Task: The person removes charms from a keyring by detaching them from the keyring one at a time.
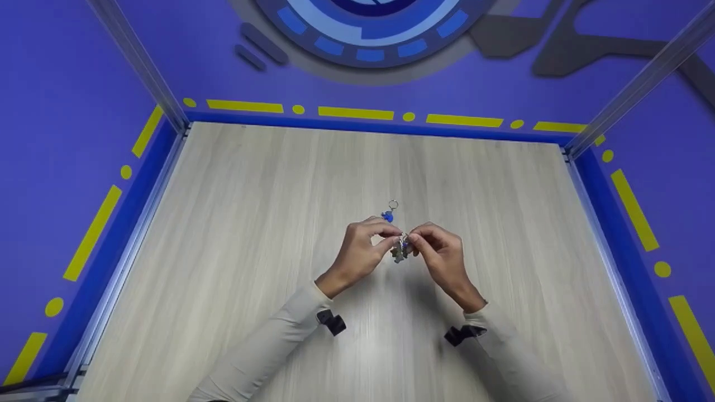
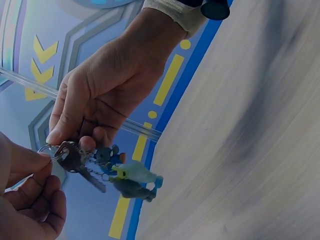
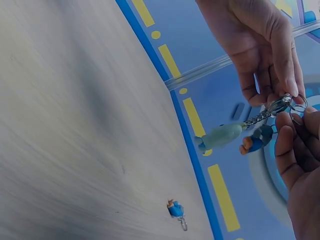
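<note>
Left hand (image 1: 360, 252): fingers pinch a silver metal ring (image 3: 306, 102)
Right hand (image 1: 441, 255): fingers pinch the same ring, close beside
Dangling there: silver metal key (image 2: 74, 159), pale green figurine charm (image 3: 223, 135), blue-and-grey figurine charm (image 3: 257, 139)
Pale wood-grain desk (image 1: 251, 223): blue figurine keychain (image 1: 388, 216), just beyond the left hand

A pale wood-grain counter (image 1: 251, 223) stands between blue-violet walls (image 1: 195, 56) banded with yellow dashes (image 1: 244, 106) and dots (image 1: 298, 109), a circular blue emblem (image 1: 371, 42) on the far one; silver metal posts (image 1: 138, 58) mark the far corners, and soft glare (image 1: 371, 335) brightens the near surface.
</note>
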Available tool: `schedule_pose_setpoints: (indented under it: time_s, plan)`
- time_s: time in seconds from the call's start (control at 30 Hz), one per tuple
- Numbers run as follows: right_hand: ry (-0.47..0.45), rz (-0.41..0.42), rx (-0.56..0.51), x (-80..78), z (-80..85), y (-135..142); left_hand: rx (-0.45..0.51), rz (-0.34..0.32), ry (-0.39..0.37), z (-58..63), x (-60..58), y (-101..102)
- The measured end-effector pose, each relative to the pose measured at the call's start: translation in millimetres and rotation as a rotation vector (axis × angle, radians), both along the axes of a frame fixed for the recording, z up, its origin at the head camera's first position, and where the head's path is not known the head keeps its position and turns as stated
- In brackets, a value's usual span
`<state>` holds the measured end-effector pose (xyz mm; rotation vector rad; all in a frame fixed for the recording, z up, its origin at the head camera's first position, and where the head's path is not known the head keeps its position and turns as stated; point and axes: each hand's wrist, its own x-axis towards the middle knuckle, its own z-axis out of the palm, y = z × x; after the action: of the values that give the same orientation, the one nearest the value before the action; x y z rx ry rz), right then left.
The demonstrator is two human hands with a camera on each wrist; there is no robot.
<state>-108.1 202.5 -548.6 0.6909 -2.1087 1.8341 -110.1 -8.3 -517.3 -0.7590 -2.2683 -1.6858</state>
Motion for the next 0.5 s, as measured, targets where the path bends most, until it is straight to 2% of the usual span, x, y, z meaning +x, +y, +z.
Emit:
schedule_pose_setpoints:
  time_s: [0.23,0.5]
  plan:
    - [-0.005,0.051,0.028,-1.3,0.9,5.0,-0.104,-0.068,0.034,5.7,-2.2,-4.9]
    - [0.058,-0.005,0.123,-0.8,4.8,2.9,-0.191,-0.104,0.019,9.1,-2.7,-4.8]
